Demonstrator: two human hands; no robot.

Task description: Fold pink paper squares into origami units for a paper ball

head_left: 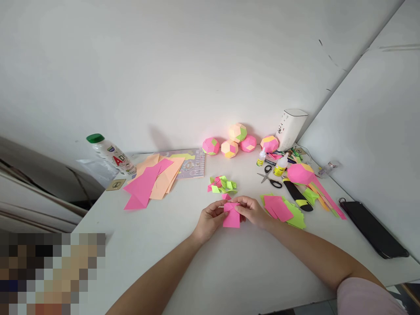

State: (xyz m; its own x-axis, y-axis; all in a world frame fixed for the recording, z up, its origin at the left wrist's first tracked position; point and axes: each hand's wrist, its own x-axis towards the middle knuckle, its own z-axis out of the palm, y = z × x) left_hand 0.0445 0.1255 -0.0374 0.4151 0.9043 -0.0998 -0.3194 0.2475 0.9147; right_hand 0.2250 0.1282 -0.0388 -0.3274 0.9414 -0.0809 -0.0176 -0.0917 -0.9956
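Between my two hands is a small pink sheet of paper (231, 217), held upright near the front middle of the table. My left hand (211, 217) pinches its left edge with thumb and fingers. My right hand (252, 211) grips the upper right side, fingertips near the top edge. Just beyond the hands lies a heap of folded green and pink paper pieces (224, 185). To the right of my right hand, pink paper sheets (278, 207) rest on green paper sheets (296, 214).
Several faceted paper balls (229, 148) sit along the wall. Scissors (269, 176), a glue bottle (281, 166), a black-and-yellow cutter (297, 195) and a phone (372, 227) lie right. Left stand a white bottle (110, 153) and large paper sheets (147, 183). A blurred-out area covers the lower left.
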